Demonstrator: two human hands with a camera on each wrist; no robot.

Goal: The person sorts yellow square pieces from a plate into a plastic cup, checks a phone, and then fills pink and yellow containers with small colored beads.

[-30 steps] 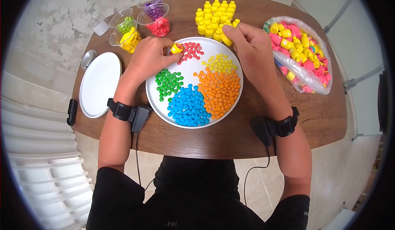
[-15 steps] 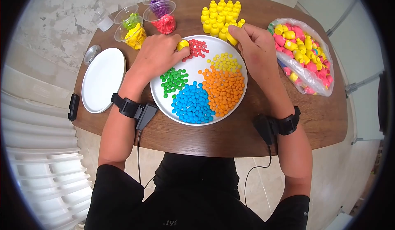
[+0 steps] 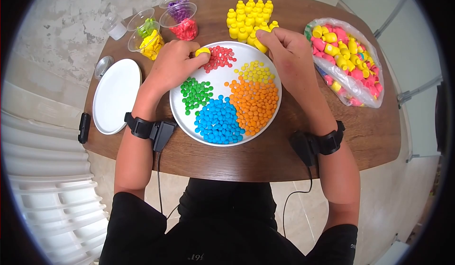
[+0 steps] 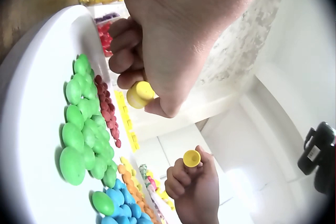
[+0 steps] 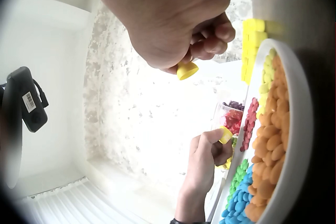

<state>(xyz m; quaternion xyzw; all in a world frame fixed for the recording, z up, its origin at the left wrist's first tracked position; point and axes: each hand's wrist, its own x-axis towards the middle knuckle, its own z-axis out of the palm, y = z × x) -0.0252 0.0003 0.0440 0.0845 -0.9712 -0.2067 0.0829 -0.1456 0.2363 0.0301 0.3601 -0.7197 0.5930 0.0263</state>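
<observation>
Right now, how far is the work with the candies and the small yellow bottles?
Done, apparently: a cluster of yellow bottles stands behind the plate. In hand: the left hand holds a yellow bottle by the red candies; the right hand pinches a yellow piece, seemingly its cap. Left: many candies on the plate and a bag of yellow and pink pieces.

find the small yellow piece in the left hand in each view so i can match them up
Head: the yellow piece sits at the left hand fingertips, by the red candies at the plate's far edge.
Left wrist: centre, pinched under the left hand, piece at.
Right wrist: lower middle, the piece tops the far hand.
Shared landmark: the white plate of sorted candies, seen at and.
</observation>
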